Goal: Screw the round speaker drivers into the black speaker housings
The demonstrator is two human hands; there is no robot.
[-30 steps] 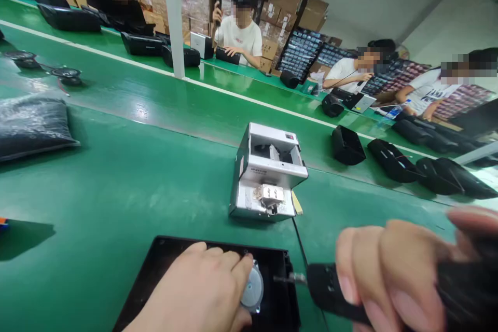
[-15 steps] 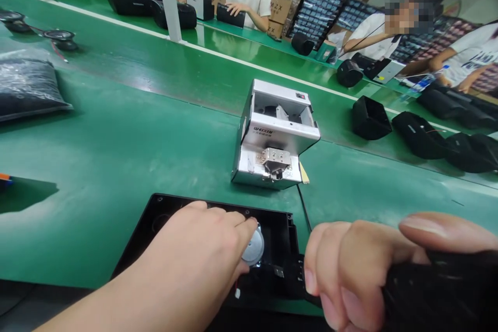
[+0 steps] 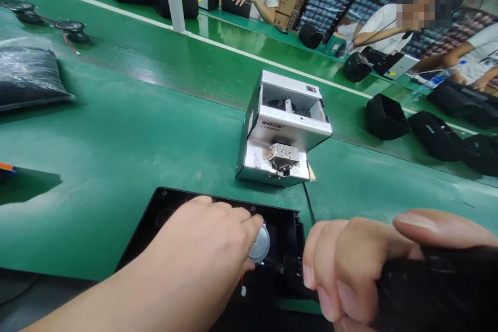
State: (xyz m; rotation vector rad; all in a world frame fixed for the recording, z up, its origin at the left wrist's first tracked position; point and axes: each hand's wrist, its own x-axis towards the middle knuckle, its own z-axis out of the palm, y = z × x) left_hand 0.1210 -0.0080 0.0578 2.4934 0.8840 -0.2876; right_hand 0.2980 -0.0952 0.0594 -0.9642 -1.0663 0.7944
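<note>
A black plastic speaker housing [image 3: 286,220] lies on the green bench with its hollow side up. Inside it sits a round speaker driver with a silver back [image 3: 260,246]. My left hand [image 3: 218,249] reaches over the housing, its fingers closed around the driver's edge. A short wire with a white plug [image 3: 243,290] hangs below that hand. My right hand [image 3: 350,264] is wrapped round a black electric screwdriver [image 3: 439,285], held sideways. Its thin front end points left at the driver's lower rim; whether the tip touches a screw I cannot tell.
A silver screw feeder machine [image 3: 288,129] stands just behind the housing, with a black cable beside it. At left lie a plastic bag of dark parts [image 3: 31,75] and loose speaker drivers [image 3: 72,30]. Black speaker shells [image 3: 389,116] line the far right. Several people sit across the bench.
The view has shifted slightly, so the bench things sit a little further right. Both hands keep their holds, and the screwdriver's front end now appears closer to the driver's rim.
</note>
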